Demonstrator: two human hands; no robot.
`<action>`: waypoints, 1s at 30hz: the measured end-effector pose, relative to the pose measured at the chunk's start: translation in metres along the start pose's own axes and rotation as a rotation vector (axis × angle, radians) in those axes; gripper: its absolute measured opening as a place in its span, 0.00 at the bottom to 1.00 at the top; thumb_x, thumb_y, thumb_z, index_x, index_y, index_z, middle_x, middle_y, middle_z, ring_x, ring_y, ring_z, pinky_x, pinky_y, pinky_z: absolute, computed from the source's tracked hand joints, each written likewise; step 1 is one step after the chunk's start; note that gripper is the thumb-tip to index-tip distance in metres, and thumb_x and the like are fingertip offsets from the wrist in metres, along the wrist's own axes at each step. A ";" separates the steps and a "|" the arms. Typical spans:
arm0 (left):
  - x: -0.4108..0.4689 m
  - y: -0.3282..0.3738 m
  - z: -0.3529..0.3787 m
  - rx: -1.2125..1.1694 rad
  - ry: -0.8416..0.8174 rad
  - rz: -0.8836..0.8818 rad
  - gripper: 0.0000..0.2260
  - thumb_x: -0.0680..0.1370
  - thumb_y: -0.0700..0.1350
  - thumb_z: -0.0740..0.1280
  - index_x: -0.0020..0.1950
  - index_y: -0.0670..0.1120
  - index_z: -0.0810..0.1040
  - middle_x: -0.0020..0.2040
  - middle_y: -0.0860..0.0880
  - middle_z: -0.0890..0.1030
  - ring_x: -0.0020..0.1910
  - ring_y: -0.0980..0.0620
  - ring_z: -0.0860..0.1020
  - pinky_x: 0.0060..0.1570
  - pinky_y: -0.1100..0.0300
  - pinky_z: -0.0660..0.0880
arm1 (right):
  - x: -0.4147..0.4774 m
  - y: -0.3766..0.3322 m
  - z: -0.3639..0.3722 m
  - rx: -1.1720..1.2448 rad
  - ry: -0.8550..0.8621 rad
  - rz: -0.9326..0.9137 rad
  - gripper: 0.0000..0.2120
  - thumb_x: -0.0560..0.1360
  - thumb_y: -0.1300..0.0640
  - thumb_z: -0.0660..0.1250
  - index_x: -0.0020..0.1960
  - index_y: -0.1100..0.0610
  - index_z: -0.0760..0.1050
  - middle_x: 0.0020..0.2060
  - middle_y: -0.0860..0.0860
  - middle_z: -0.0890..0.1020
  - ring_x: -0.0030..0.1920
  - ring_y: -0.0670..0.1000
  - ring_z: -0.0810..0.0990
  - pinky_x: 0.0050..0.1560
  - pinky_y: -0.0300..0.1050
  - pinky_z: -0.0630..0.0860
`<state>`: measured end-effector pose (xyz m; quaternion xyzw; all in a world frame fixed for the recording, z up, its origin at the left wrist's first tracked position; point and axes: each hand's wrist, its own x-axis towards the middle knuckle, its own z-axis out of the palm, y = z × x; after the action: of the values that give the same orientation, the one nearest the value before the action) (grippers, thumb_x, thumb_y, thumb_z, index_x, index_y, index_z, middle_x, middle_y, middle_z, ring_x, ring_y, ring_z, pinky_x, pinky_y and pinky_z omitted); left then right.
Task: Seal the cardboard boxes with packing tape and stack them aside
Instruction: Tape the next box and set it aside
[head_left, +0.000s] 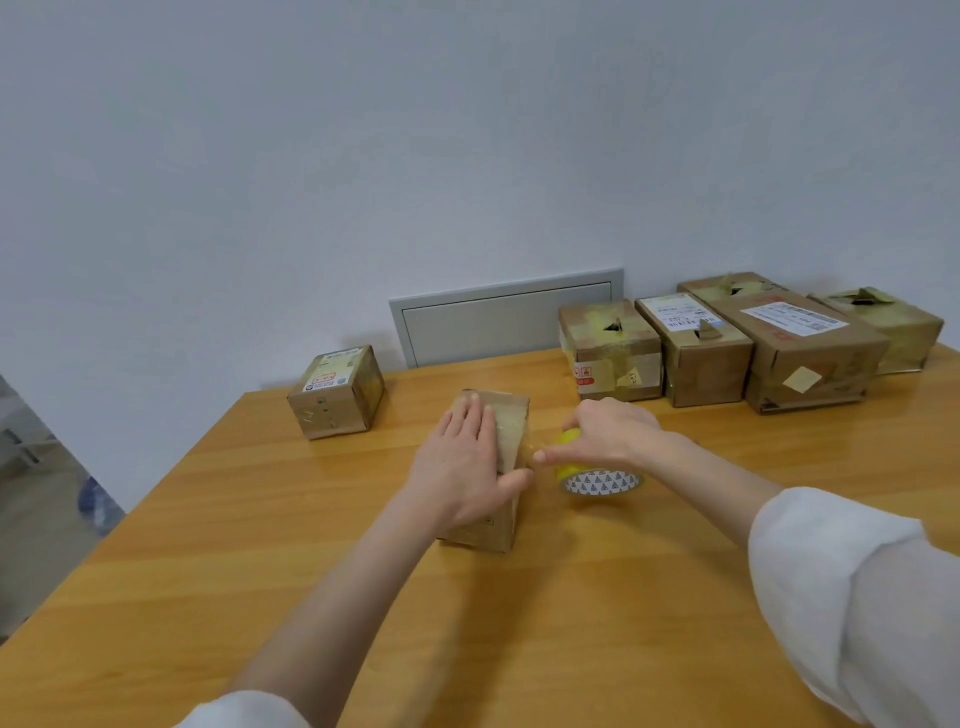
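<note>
Small brown cardboard box (511, 418) at the middle of the yellow wooden table (260, 545), long axis pointing away toward the wall, left hand (462, 467) pressed flat on its top, fingers straight, right hand (613, 431) gripping yellow packing tape roll (597, 480) just beside its right edge

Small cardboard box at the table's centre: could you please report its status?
Left hand flat on small brown cardboard box. Right hand grips yellow tape roll beside it. Other cardboard boxes stand apart.

Wooden table (208, 571); grey wall panel (504, 322) (closed) behind.
</note>
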<state>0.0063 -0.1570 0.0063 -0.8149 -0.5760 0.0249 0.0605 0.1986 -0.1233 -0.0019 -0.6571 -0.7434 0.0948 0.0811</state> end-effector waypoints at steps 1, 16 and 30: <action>0.001 -0.002 0.000 0.008 -0.033 -0.002 0.38 0.78 0.66 0.48 0.78 0.43 0.40 0.78 0.42 0.40 0.77 0.46 0.40 0.74 0.54 0.40 | 0.000 0.000 0.001 0.019 0.001 0.002 0.40 0.64 0.23 0.61 0.66 0.49 0.75 0.54 0.49 0.81 0.50 0.50 0.78 0.41 0.43 0.73; 0.010 0.009 -0.011 -0.254 -0.046 -0.313 0.42 0.70 0.69 0.62 0.77 0.52 0.53 0.77 0.39 0.53 0.74 0.36 0.57 0.67 0.40 0.65 | -0.002 -0.001 0.012 0.056 0.023 -0.014 0.40 0.65 0.23 0.59 0.68 0.46 0.73 0.62 0.50 0.79 0.57 0.52 0.77 0.41 0.43 0.73; 0.003 -0.007 -0.011 -1.456 0.021 -0.374 0.36 0.71 0.42 0.74 0.75 0.51 0.62 0.58 0.46 0.79 0.42 0.48 0.84 0.38 0.53 0.81 | -0.022 0.032 -0.054 0.874 -0.040 -0.262 0.22 0.63 0.35 0.69 0.40 0.54 0.81 0.34 0.46 0.83 0.36 0.44 0.81 0.48 0.45 0.75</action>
<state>0.0020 -0.1526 0.0186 -0.5376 -0.5752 -0.3807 -0.4851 0.2455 -0.1392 0.0425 -0.4599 -0.7119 0.4009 0.3477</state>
